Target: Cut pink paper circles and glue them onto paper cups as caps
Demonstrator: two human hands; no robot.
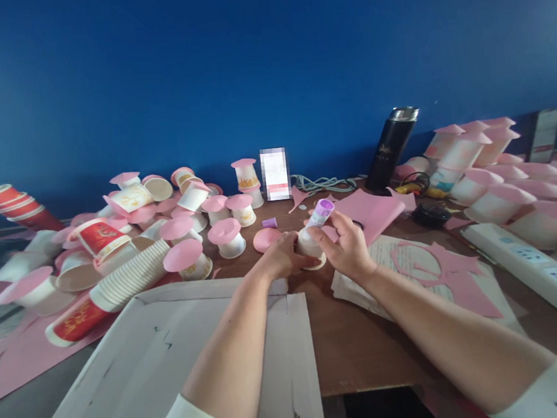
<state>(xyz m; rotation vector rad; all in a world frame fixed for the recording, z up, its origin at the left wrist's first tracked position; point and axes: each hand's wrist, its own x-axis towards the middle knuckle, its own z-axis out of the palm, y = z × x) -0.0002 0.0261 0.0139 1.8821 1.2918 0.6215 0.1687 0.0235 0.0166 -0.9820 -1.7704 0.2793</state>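
Observation:
Near the middle of the brown table, a white paper cup (310, 246) stands upside down. My left hand (285, 254) has its fingers wrapped round the cup's left side. A glue stick (319, 213) with a purple end is pinched in my right hand (348, 245), tilted above the cup's base. Just left of my left hand lies a round pink paper disc (265, 239). Behind it is a small purple cap (269, 223). Cups topped with pink discs, such as the one with a disc (224, 231), stand further left.
A grey-white board (175, 363) covers the front left. Stacked cups (128, 279) lie beyond it. Pink sheets (372, 210), a black flask (391, 149), a phone (275, 176) and cables stand or lie behind. At right are a power strip (536, 276) and more topped cups (504, 203).

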